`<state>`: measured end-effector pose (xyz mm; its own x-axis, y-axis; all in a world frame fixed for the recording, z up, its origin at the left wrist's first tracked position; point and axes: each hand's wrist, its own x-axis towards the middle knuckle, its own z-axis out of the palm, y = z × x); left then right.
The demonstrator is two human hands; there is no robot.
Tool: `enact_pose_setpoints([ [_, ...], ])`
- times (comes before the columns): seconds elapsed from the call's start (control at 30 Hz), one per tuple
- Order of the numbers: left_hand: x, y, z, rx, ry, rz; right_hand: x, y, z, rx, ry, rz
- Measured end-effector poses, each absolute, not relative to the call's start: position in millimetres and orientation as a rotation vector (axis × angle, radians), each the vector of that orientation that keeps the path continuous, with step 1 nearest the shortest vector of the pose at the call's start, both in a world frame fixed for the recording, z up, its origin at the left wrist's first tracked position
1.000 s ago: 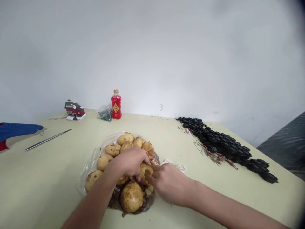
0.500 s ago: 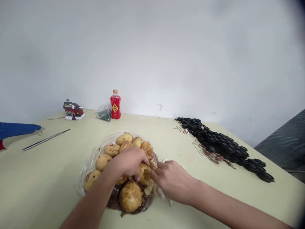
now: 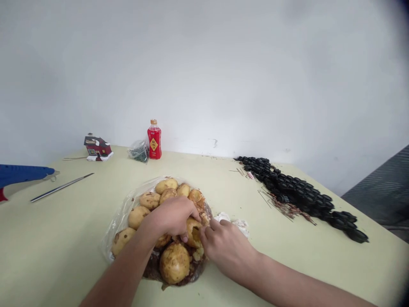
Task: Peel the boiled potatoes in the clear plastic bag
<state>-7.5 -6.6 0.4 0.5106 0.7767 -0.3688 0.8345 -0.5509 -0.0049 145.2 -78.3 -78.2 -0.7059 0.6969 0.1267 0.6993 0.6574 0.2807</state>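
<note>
Head view, lower centre: left hand's [image 3: 180, 216] grip holds a hollowed potato [image 3: 193, 233]; right hand's [image 3: 226, 249] narrow grip meets its opening.

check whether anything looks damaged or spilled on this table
Yes. The potato between the hands has a hole broken into it, and pale crumbs lie beside it in the plastic bag. Crumpled white tissue sits loose on the table, just outside the bag.
</note>
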Motion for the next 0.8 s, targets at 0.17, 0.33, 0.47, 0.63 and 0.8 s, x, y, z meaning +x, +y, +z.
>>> enact_pose_setpoints([
  [0.17, -7.7, -6.4, -0.1, 2.558, 1.389, -0.495, 144.1, -79.7, -69.5, -1.171, -2.995, -0.358],
  [0.33, -7.8, -6.1, -0.6, 2.578, 1.394, -0.487, 138.9, -75.8, -73.8, -1.223, -2.866, -0.421],
  [0.47, -7.2, -8.7, 2.0, 2.601, 1.371, -0.445, 143.7, -73.4, -71.8, -1.082, -3.001, -0.373],
  [0.63, -7.3, -9.9, 4.1, 2.599, 1.356, -0.479, 147.2, -70.9, -69.7, -1.088, -2.877, -0.545],
  [0.8, -7.8, -7.0, 1.3, 2.586, 1.367, -0.46, 141.8, -72.4, -70.4, -1.146, -2.962, -0.548],
])
